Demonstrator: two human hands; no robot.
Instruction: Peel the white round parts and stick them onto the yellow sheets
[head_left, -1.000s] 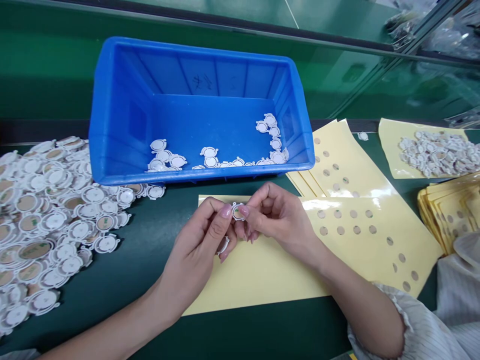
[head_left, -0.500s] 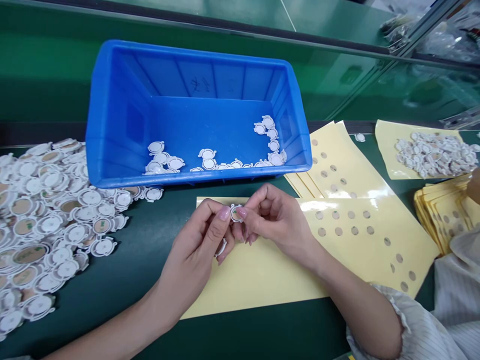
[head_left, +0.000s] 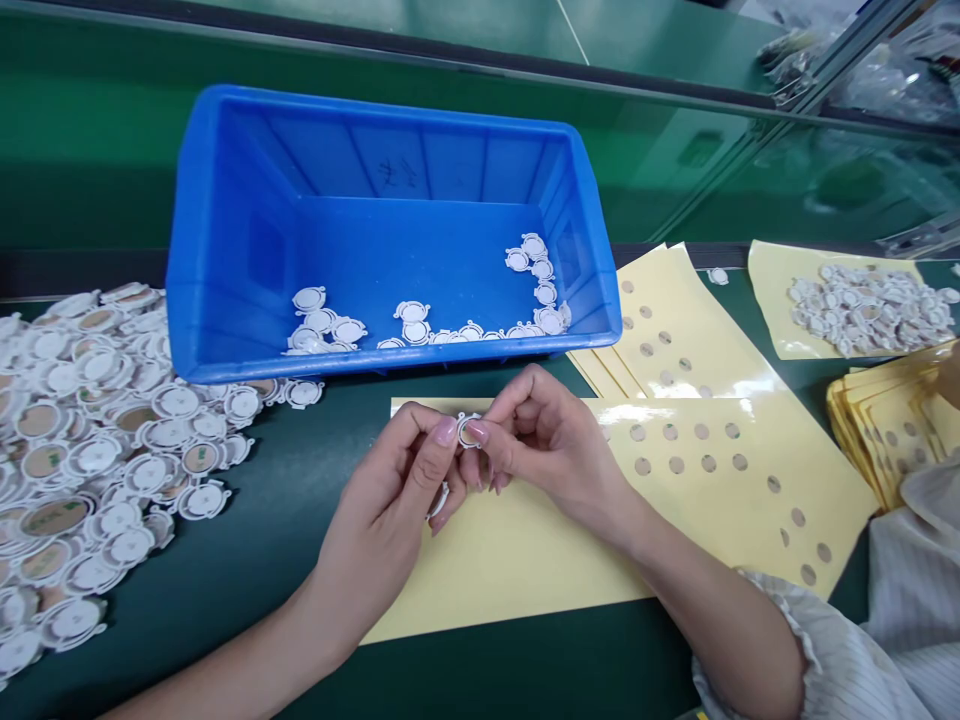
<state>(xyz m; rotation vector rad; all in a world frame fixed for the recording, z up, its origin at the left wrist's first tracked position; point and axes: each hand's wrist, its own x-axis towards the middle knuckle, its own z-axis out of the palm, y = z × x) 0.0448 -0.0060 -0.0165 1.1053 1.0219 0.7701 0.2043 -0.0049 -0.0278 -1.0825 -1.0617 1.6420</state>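
Observation:
Between both hands is a small white round plastic part (head_left: pixel 463 431) with little side tabs and a brownish disc in its ring. My left hand (head_left: pixel 409 470) pinches its left edge between thumb and finger. A second white round part (head_left: pixel 438 500) shows in that hand's curled fingers, mostly hidden. My right hand (head_left: pixel 551 440) is closed on the right side of the first part, thumb pressed over its face. Below the hands lies a yellow backing sheet (head_left: pixel 510 570) with rows of round grey-brown spots on its right half.
Behind stands a blue bin (head_left: pixel 420 360) with several white parts inside. At left spreads a large heap of similar parts (head_left: pixel 97 450). More yellow sheets (head_left: pixel 675 310) and a smaller heap (head_left: pixel 870 310) lie at right. Another person's sleeve (head_left: pixel 919 570) is at the right edge.
My right thumb has slid slightly left over the face of the part, covering more of it. The view has shifted a little; both hands otherwise stay in place.

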